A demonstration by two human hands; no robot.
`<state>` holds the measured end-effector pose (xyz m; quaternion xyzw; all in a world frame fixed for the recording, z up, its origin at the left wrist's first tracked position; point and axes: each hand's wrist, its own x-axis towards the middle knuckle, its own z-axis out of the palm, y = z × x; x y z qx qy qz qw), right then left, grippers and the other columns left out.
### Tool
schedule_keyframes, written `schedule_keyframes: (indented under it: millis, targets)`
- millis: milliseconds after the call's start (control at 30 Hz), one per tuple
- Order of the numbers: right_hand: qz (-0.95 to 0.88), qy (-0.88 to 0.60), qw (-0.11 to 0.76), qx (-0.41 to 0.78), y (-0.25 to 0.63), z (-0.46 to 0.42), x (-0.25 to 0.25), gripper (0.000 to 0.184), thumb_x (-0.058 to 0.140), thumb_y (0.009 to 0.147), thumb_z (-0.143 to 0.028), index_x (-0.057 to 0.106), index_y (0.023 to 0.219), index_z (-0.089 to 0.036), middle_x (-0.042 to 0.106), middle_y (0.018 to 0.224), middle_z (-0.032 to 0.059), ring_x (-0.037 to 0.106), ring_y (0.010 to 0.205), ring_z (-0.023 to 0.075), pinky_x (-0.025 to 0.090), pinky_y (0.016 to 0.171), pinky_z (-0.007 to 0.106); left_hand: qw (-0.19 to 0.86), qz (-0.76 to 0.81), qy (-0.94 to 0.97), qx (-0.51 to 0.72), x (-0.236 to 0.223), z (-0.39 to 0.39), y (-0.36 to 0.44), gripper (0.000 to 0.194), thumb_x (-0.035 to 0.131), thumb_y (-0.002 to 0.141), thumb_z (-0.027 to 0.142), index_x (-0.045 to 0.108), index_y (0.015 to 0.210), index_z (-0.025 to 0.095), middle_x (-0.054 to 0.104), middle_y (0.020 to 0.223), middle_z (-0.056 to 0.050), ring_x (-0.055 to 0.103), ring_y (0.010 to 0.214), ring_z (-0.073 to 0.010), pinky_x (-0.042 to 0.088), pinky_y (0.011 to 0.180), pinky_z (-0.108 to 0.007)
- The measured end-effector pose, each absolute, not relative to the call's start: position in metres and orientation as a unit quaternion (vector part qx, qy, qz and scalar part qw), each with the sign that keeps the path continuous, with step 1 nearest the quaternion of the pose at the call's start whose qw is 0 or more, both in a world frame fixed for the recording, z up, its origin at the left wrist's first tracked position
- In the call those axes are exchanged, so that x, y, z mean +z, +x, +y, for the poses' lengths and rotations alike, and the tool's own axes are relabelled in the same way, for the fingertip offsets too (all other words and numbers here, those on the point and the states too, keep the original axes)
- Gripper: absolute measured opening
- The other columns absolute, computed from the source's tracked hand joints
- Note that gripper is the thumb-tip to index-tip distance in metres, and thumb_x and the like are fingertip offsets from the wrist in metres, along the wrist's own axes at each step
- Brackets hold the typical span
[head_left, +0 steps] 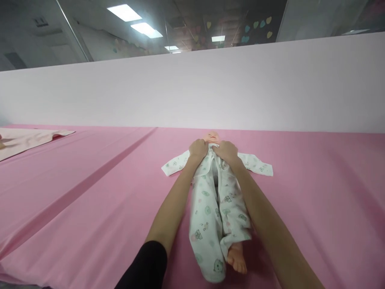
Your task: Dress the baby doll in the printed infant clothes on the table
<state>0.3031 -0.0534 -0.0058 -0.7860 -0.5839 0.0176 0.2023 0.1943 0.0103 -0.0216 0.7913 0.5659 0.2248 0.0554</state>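
Note:
A baby doll (212,137) lies on its back on the pink sheet (90,192), head away from me. It wears a white printed romper (207,216) whose sleeves spread out to both sides. One bare foot (237,259) sticks out of the right leg. My left hand (197,149) is closed on the romper's left front edge at the doll's chest. My right hand (226,151) is closed on the right front edge just below the chin. The front of the romper gapes open between my hands.
A pale pink cloth (27,138) lies at the far left of the sheet. A white wall panel (192,92) runs along the back edge. A long fold crosses the sheet diagonally on the left.

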Motion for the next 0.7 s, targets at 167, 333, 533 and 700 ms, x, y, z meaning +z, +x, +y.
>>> schedule_keyframes:
  millis: [167,333,533,700]
  targets:
    - [-0.592,-0.791,0.148,-0.044,0.29,-0.041,-0.008,0.03,0.041,0.085,-0.02,0.066,0.099,-0.012,0.065,0.098,0.0173,0.062,0.088,0.0232,0.045,0.07,0.028,0.139,0.623,0.733,0.236,-0.022,0.022,0.205,0.042,0.045,0.082,0.048,0.063,0.106,0.018,0.066,0.109,-0.014,0.06,0.102,-0.027,0.046,0.081,-0.033]
    - [-0.589,-0.784,0.191,-0.04,0.294,-0.043,-0.011,0.027,0.044,0.086,-0.024,0.066,0.095,-0.011,0.064,0.095,0.019,0.061,0.088,0.026,0.045,0.071,0.031,0.152,0.6,0.738,0.268,-0.028,0.022,0.198,0.037,0.043,0.084,0.04,0.064,0.108,0.021,0.065,0.112,-0.013,0.059,0.105,-0.0265,0.044,0.083,-0.033]
    - [-0.575,-0.764,0.293,0.0,0.313,-0.041,-0.014,0.016,0.05,0.076,-0.011,0.064,0.081,-0.012,0.061,0.077,0.0155,0.059,0.078,0.0256,0.043,0.069,0.033,0.173,0.574,0.724,0.339,-0.035,0.03,0.195,0.038,0.034,0.088,0.036,0.065,0.101,0.019,0.065,0.111,-0.013,0.058,0.104,-0.0258,0.043,0.086,-0.036]
    - [-0.545,-0.734,0.404,0.022,0.329,-0.036,-0.011,0.016,0.047,0.075,-0.011,0.06,0.066,-0.015,0.06,0.068,0.0094,0.057,0.073,0.0214,0.043,0.071,0.032,0.191,0.54,0.724,0.383,-0.041,0.04,0.189,0.034,0.035,0.083,0.019,0.066,0.099,0.016,0.066,0.11,-0.01,0.057,0.105,-0.0197,0.041,0.091,-0.03]
